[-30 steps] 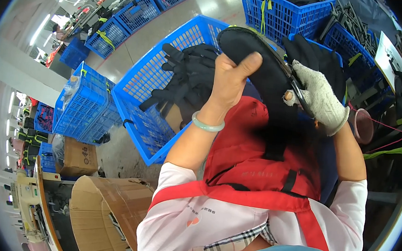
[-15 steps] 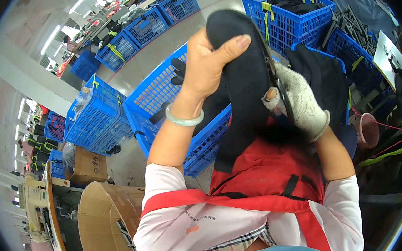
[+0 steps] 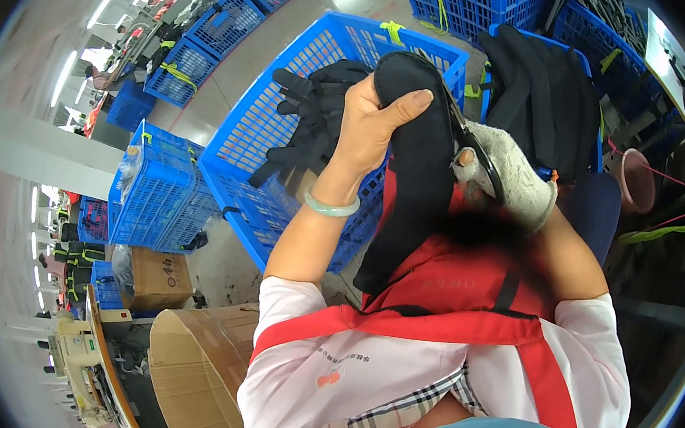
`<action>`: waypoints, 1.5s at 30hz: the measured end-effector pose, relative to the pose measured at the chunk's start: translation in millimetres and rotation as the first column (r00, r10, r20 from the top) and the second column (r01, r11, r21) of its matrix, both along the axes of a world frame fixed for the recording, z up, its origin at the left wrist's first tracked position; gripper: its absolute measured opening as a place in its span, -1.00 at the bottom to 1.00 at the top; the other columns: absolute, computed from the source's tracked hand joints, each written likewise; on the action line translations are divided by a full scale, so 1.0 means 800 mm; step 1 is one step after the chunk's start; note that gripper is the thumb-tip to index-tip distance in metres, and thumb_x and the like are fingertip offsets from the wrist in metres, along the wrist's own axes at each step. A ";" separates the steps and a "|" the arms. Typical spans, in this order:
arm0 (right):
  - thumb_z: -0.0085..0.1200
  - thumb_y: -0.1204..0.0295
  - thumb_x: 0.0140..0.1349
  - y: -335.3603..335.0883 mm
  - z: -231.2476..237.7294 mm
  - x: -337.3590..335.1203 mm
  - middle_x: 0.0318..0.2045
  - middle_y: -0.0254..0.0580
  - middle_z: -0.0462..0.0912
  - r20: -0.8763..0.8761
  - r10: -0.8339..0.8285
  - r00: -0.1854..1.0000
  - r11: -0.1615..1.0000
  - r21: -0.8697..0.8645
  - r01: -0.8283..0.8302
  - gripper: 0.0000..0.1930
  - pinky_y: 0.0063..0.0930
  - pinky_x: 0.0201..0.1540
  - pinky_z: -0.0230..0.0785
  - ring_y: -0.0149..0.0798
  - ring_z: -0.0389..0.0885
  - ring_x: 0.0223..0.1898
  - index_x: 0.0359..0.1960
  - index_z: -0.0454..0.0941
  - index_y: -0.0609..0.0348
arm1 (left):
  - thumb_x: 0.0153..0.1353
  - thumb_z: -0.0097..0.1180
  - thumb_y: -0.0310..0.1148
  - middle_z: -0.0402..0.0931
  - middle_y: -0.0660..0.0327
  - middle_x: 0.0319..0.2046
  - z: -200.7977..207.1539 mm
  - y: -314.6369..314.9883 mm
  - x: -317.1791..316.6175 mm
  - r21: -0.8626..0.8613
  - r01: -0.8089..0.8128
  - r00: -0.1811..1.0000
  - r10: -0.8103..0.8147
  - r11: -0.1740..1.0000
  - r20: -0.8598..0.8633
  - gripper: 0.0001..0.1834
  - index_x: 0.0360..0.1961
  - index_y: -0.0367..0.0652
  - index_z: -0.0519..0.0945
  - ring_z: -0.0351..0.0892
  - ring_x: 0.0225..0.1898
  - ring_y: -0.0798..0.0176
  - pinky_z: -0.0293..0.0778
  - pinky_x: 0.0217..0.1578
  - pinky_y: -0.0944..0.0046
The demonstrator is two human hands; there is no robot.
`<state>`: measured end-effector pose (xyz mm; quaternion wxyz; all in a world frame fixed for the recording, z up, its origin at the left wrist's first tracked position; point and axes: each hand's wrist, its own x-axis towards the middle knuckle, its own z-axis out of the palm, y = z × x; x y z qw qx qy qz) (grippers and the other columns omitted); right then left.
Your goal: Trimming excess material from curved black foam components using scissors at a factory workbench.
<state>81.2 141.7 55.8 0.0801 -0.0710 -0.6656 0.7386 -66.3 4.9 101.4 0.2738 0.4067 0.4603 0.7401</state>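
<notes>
My bare left hand (image 3: 370, 131) is closed on a long black fabric piece (image 3: 422, 160), its thumb pressed flat near the rounded upper end. The lower part of the fabric hangs down in front of my red apron (image 3: 458, 285). A white knit glove with bare fingertips showing covers my right hand (image 3: 517, 176), which grips a pair of scissors (image 3: 489, 171) by the dark handles. Their blades lie along the fabric's right edge, partly hidden by it; whether they are parted I cannot tell.
Beyond my left hand stands a blue plastic basket (image 3: 241, 115) with black fabric pieces (image 3: 311, 101) inside. More black pieces (image 3: 544, 101) fill a crate at the right, near a pink bin (image 3: 637, 181). Stacked blue crates (image 3: 157, 194) and cardboard (image 3: 191, 364) are at the left.
The view has shifted, showing more of the basket in front. My left hand and the fabric's rounded end sit lower and slightly right in the picture. The scissors stay at the fabric's right edge.
</notes>
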 end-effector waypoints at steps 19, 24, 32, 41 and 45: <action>0.44 0.00 -0.18 0.028 -0.032 0.009 -0.52 -0.02 0.55 -0.203 -0.314 0.927 0.368 0.874 0.316 -0.33 -0.21 -0.40 0.40 0.08 0.58 -0.46 -0.22 0.39 0.24 | 0.12 0.27 -0.53 0.56 0.34 -0.38 -0.061 0.003 0.006 -0.088 -0.022 0.983 0.038 0.996 0.182 -0.81 -0.25 -0.26 0.55 0.52 -0.38 0.49 0.47 -0.30 0.48; 0.19 0.34 0.24 0.046 -0.079 0.008 -0.62 -0.34 0.43 -0.120 -0.299 0.947 0.638 0.713 0.292 -0.71 -0.43 -0.52 0.34 -0.37 0.40 -0.65 -0.23 0.41 0.32 | 0.12 0.27 -0.53 0.57 0.33 -0.37 -0.063 0.002 0.005 -0.126 -0.019 0.985 0.040 0.992 0.170 -0.81 -0.24 -0.26 0.55 0.53 -0.37 0.49 0.48 -0.29 0.48; -0.28 0.08 0.45 0.034 -0.085 0.024 -0.57 -0.27 0.50 -0.033 -0.118 0.993 0.958 0.258 0.122 -0.55 -0.53 -0.57 0.37 -0.33 0.49 -0.68 -0.12 0.47 0.25 | 0.11 0.26 -0.56 0.58 0.31 -0.37 -0.071 -0.007 0.007 -0.119 0.031 0.979 -0.006 0.992 0.202 -0.81 -0.24 -0.26 0.56 0.55 -0.36 0.46 0.49 -0.28 0.46; 0.37 0.05 0.00 0.004 -0.108 0.020 -0.48 -0.16 0.48 0.030 -0.099 0.995 0.957 0.277 0.087 -0.29 -0.41 -0.38 0.33 -0.27 0.43 -0.51 0.00 0.37 0.35 | 0.11 0.24 -0.58 0.57 0.30 -0.37 -0.071 -0.011 0.016 -0.083 0.013 0.974 0.007 0.996 0.227 -0.82 -0.25 -0.26 0.55 0.55 -0.37 0.45 0.50 -0.29 0.45; 0.39 0.08 -0.02 0.004 -0.104 0.020 -0.55 -0.16 0.46 -0.061 -0.069 0.996 0.930 0.358 0.086 -0.37 -0.42 -0.37 0.32 -0.26 0.42 -0.51 -0.08 0.42 0.29 | 0.11 0.25 -0.58 0.57 0.30 -0.37 -0.070 -0.016 0.019 -0.080 0.023 0.974 -0.004 0.996 0.229 -0.82 -0.25 -0.27 0.55 0.55 -0.36 0.46 0.51 -0.28 0.45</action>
